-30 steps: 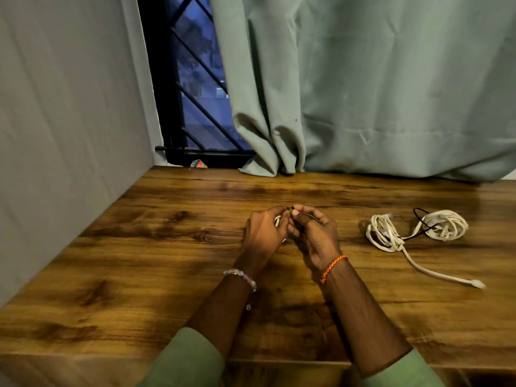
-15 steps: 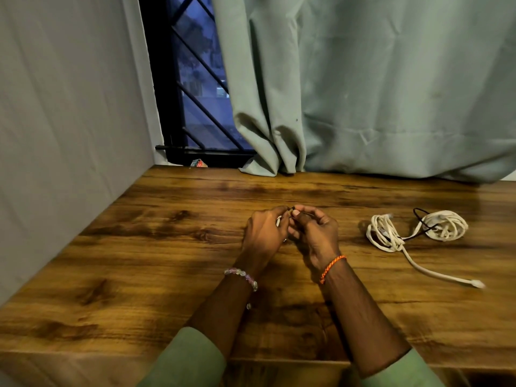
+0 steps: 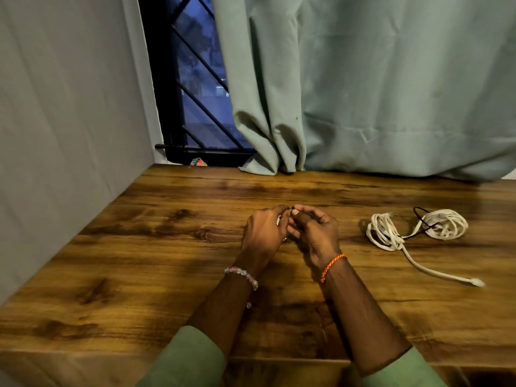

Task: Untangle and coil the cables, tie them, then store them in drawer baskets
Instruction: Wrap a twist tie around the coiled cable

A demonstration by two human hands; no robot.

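Observation:
Both hands meet over the middle of the wooden table (image 3: 139, 275). My left hand (image 3: 264, 231) and my right hand (image 3: 314, 233) have curled fingers and pinch a thin dark tie (image 3: 291, 208) between their fingertips. A small white cable bundle (image 3: 279, 220) is mostly hidden between the palms. To the right lies a white cable pile (image 3: 391, 233) in two loose coils, with a thin black cable (image 3: 421, 219) crossing it. One white end with a plug (image 3: 476, 282) trails toward the front right.
A grey wall (image 3: 69, 135) closes the table's left side. A green curtain (image 3: 363, 93) hangs along the back edge, beside a dark barred window (image 3: 195, 93). A small coloured object (image 3: 198, 162) sits at the window sill.
Both hands stay in the same place, with only slight finger movement on the tie. The cable pile on the right has not moved.

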